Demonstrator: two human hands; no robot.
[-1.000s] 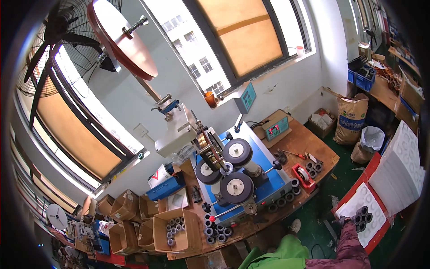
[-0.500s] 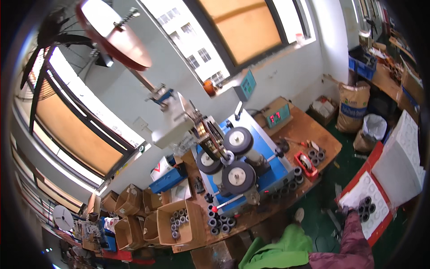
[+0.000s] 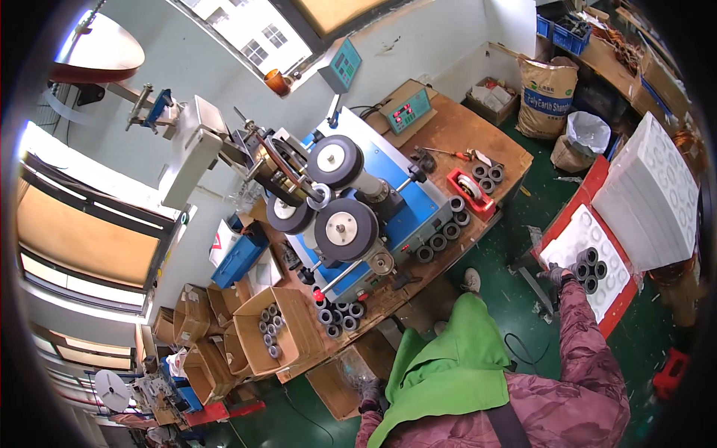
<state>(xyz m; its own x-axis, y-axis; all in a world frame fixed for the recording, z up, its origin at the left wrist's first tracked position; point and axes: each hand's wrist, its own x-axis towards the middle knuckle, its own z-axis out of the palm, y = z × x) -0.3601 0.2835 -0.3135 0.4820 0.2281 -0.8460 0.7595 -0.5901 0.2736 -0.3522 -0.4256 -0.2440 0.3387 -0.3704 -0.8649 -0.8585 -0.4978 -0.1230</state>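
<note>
My right hand (image 3: 556,275), in a grey glove, is at the near-left edge of a white foam tray (image 3: 609,297) with round hollows. Its fingers look stretched out, small in view. Right beside it, several dark rings (image 3: 591,270) stand in a cluster on the tray. My left hand (image 3: 370,391), also gloved, is low in front of the table, beside an open cardboard box (image 3: 332,388) with clear plastic at its rim. Its fingers are too dark and small to read. A green cloth (image 3: 441,358) covers my upper body.
A blue winding machine (image 3: 407,216) with black rollers (image 3: 346,230) stands on the wooden table (image 3: 478,134). Dark rings (image 3: 437,242) line its front. A cardboard box (image 3: 287,358) holds more rings. Stacked foam trays (image 3: 650,194) and a paper sack (image 3: 547,97) stand to the right.
The view has swung, so the machine and table appear further left and higher. My left hand and forearm have come into view at the lower edge. My right hand stays by the tray.
</note>
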